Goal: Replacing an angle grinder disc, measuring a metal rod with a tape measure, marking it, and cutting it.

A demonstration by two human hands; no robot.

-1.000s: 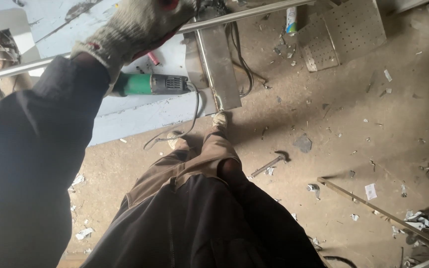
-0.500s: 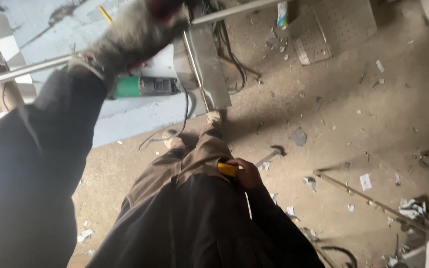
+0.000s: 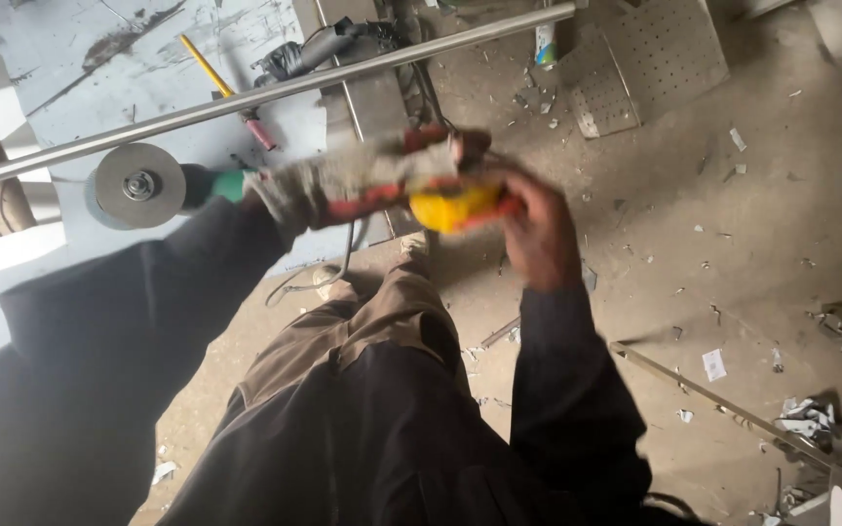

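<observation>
Gloved left hand point(image 3: 343, 190) raised, bare right hand point(image 3: 538, 229) meeting it, fingers curled

Both hands point(image 3: 528, 229) grip yellow object point(image 3: 452, 206)

Dusty concrete floor point(image 3: 752, 244) across the right and centre of the frame, strewn with scraps of paper, metal shavings and small debris. Upper left: pale blue work surface point(image 3: 70, 58), scratched and stained, crossed by a long steel tube point(image 3: 275, 93) running from the left edge toward the top centre. Top right: perforated metal sheet point(image 3: 655, 58) flat on the floor. Lower right: thin metal bar point(image 3: 723, 409) lying at a slant, beside crumpled litter point(image 3: 811, 419). Soft, even daylight, brightest at the left edge.
</observation>
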